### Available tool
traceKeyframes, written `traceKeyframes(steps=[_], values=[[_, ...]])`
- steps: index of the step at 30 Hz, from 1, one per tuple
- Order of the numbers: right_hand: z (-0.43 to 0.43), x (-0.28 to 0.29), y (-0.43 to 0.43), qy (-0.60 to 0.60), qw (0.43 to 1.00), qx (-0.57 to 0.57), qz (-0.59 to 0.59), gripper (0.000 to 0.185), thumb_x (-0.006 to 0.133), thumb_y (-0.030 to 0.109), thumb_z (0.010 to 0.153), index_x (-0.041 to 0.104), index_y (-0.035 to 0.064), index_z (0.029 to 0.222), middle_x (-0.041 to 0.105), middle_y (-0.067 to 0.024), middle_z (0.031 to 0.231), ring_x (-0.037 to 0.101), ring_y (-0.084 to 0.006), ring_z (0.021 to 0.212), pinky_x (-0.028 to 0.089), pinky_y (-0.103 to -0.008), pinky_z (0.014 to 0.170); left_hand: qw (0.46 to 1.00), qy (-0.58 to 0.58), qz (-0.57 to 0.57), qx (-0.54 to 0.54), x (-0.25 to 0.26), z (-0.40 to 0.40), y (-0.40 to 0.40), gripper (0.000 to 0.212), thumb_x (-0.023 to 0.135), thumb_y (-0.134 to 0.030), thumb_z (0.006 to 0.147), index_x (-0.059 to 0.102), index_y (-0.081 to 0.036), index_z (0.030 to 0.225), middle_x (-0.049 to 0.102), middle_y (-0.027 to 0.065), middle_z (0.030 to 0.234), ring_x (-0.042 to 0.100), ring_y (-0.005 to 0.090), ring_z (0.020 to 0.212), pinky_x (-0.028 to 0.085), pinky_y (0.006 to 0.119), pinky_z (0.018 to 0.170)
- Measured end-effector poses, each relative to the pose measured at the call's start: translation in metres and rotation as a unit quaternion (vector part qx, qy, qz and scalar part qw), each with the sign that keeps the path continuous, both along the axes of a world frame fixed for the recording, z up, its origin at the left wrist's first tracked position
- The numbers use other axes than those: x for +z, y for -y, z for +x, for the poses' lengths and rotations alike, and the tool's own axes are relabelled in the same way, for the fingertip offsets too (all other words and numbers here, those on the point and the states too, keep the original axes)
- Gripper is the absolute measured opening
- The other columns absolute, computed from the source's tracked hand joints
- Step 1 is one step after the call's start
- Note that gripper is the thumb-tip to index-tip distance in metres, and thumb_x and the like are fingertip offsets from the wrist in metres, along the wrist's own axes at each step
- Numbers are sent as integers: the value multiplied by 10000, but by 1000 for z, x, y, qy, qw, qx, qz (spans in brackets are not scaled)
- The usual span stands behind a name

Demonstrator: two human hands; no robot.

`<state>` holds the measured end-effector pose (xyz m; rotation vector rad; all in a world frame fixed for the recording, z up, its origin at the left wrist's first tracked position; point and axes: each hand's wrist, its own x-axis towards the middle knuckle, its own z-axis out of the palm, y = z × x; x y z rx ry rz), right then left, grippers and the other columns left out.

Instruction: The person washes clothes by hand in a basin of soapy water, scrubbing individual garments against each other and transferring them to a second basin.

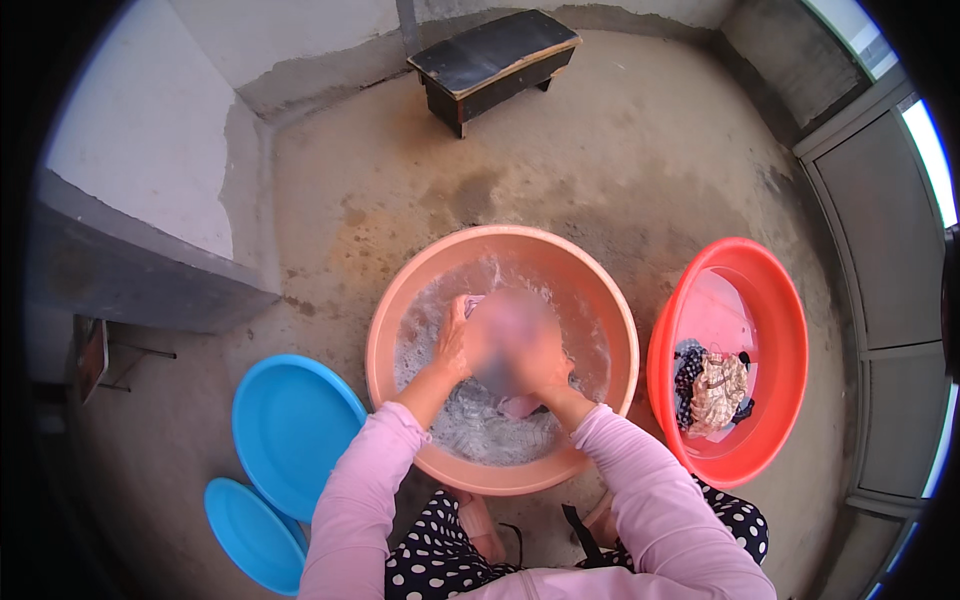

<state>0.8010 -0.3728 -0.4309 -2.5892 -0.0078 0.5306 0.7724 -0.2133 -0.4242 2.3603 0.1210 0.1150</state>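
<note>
Both of my hands are over a large orange plastic basin [502, 484] of sudsy water. My left hand [454, 341] is at the left of a pink cloth [474, 303], its fingers against the cloth's edge. My right hand [553, 369] is at the right of the same bundle. A blurred patch covers the middle, so most of the cloth and many fingers are hidden. Below my hands, a pale striped wet cloth [487, 427] lies in the suds, with another bit of pink cloth [519, 407] beside it.
A red plastic basin [780, 420] at the right holds water and wet clothes [718, 394]. Two blue basins [296, 435] [251, 534] stand at the left. A low black wooden bench [495, 56] is near the far wall. Damp patches mark the concrete floor [360, 165].
</note>
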Motion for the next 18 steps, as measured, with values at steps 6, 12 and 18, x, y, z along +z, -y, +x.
traceKeyframes(steps=[6, 12, 18], values=[[15, -45, -20, -72, 993, -26, 93, 667, 582, 513, 804, 432, 98, 1305, 611, -242, 1123, 572, -396, 1083, 421, -470, 934, 833, -182, -489, 185, -100, 17, -16, 459, 694, -295, 792, 550, -71, 1167, 628, 108, 975, 612, 267, 872, 519, 384, 751], [-23, 28, -42, 133, 968, 42, 208, 425, 603, 522, 797, 639, 146, 991, 665, -209, 832, 641, -390, 840, 494, -452, 744, 555, -186, -798, 142, -14, 33, 9, 375, 609, -373, 867, 552, -97, 1116, 612, 122, 1081, 605, 231, 974, 514, 369, 869], [-25, 35, -54, 136, 966, 43, 216, 402, 559, 477, 837, 660, 87, 835, 641, -238, 785, 627, -407, 807, 491, -467, 736, 609, -196, -747, 181, -2, 11, 12, 228, 543, -203, 901, 557, -78, 1091, 615, 81, 1040, 599, 204, 944, 504, 343, 852]])
